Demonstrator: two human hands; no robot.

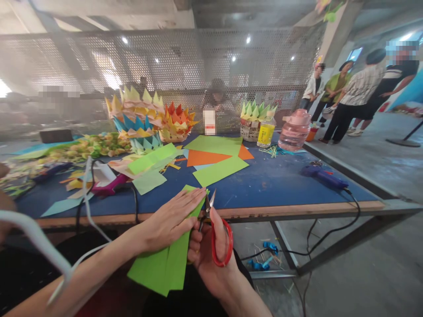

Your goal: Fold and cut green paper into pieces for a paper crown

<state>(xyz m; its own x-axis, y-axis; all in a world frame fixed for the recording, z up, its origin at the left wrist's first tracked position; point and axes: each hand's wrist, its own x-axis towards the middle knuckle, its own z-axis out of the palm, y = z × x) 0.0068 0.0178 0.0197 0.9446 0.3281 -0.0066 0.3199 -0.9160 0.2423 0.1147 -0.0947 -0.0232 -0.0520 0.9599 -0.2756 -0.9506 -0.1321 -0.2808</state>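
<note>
My left hand [178, 215] presses along a few layered strips of bright green paper [161, 266], thumb on one side and fingers stretched over the top. The paper hangs over my lap and reaches up to the table edge. In my right hand [216, 259] is a pair of scissors [223, 244] with red handles. Their blades are spread, pointing away from me, at the far end of the strips beside my left fingertips. The lower handle loop is mostly hidden by my fingers.
Loose green paper [221, 171] and orange sheets [206, 158] lie on the blue table [264, 185]. Behind stand folded-paper baskets [178, 123], a yellow-labelled bottle [265, 132] and a pink jug [294, 132]. A blue glue gun [325, 176] trails its cord at right; a magenta one [109, 186] lies left.
</note>
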